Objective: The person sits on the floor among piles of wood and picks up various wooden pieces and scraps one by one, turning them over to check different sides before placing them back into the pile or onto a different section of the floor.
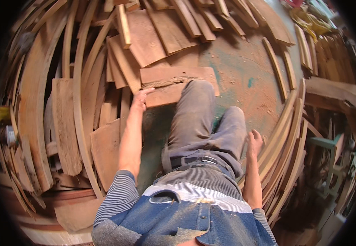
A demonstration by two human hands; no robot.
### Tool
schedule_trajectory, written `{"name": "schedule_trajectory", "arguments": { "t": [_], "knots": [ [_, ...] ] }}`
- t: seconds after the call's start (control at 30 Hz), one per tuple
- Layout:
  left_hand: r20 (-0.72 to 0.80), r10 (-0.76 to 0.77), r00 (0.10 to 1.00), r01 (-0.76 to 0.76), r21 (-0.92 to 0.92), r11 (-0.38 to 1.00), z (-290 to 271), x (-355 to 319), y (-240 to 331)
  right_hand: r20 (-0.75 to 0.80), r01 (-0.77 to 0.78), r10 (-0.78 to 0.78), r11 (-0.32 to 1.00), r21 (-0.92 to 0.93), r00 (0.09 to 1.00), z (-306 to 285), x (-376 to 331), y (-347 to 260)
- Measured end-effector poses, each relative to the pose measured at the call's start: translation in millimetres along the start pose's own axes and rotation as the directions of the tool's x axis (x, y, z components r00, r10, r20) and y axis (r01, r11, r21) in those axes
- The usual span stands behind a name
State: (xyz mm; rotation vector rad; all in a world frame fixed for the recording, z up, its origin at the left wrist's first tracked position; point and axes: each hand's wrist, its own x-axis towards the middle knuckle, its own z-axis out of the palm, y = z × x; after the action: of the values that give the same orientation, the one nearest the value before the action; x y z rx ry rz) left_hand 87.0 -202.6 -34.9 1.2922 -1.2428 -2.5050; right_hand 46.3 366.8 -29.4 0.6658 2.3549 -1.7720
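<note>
My left hand point(142, 99) is closed on the left end of a short, wide wooden board point(165, 95), with the thumb over its top face. A rough, dark split runs along this board, and its right part lies by my raised left knee, which hides some of the lower edge. My right hand point(255, 142) hangs beside my right knee with its fingers curled in. Nothing shows in it. Just to the right of that hand runs a stack of long wooden strips point(282, 141).
Long planks point(43, 106) crowd the left side. Shorter boards point(145, 37) lie piled ahead, beside a dusty green surface point(247, 74) strewn with sawdust. Single strips point(275, 67) lie at its right edge. A pale green frame point(331, 151) stands at far right, and a yellow cloth point(309, 20) lies beyond.
</note>
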Motion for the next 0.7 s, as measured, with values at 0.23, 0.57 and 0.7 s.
{"name": "schedule_trajectory", "arguments": {
  "t": [0.23,0.57,0.7],
  "knots": [
    [0.304,0.209,0.930,-0.333,0.448,0.830,157.3,-8.1,102.5,0.146,0.012,-0.031,0.992,0.128,0.989,32.3,5.1,-69.2],
    [0.834,0.075,0.547,-0.805,0.548,-0.228,403.1,-135.0,23.4,0.382,-0.401,0.167,0.602,0.691,0.909,20.3,36.0,-130.5],
    [0.955,-0.068,0.289,-0.868,0.232,-0.439,368.4,-184.4,-37.6,0.578,-0.557,0.066,0.372,0.742,0.814,-6.9,35.5,-108.2]
  ]
}}
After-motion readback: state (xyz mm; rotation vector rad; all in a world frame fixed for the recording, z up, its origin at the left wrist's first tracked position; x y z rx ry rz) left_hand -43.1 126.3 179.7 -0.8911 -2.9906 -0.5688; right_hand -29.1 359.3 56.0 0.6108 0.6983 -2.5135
